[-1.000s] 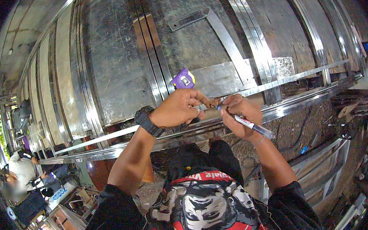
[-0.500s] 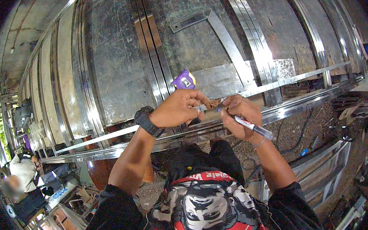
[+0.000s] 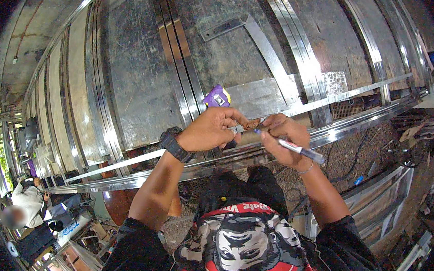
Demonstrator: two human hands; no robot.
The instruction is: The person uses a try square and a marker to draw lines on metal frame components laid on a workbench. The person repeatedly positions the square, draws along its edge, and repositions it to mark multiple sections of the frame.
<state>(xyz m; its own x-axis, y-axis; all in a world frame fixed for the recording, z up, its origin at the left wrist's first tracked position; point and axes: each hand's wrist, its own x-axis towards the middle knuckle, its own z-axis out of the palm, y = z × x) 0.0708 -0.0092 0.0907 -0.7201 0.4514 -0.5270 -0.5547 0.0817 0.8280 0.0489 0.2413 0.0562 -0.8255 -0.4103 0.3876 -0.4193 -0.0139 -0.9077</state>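
Left hand: my left hand (image 3: 209,132) curls its fingers over a small brown piece (image 3: 252,123), pinching it against the long metal rail (image 3: 331,132); a dark wristwatch (image 3: 176,145) sits on that wrist.

Right hand: my right hand (image 3: 284,139) is closed round a marker pen (image 3: 298,150), the barrel running out toward 4 o'clock and the tip aimed at the brown piece, just beside my left fingertips.

Brown piece: lies between my two hands, on top of the rail; what it is made of I cannot tell.

Purple tool: a purple tape measure (image 3: 218,97) rests at 11 o'clock from my left hand, near but apart.

Rail: crosses from 8 o'clock to 2 o'clock under both hands; more bright steel channels (image 3: 173,44) stand beyond it at 12 o'clock.

Technique, as I judge it: hold the piece flat and still with the left pinch, keep the pen tip close and nearly upright, and brace the right wrist on the rail for a clean mark.

Surroundings: a second person (image 3: 27,204) crouches at 8 o'clock, well apart.
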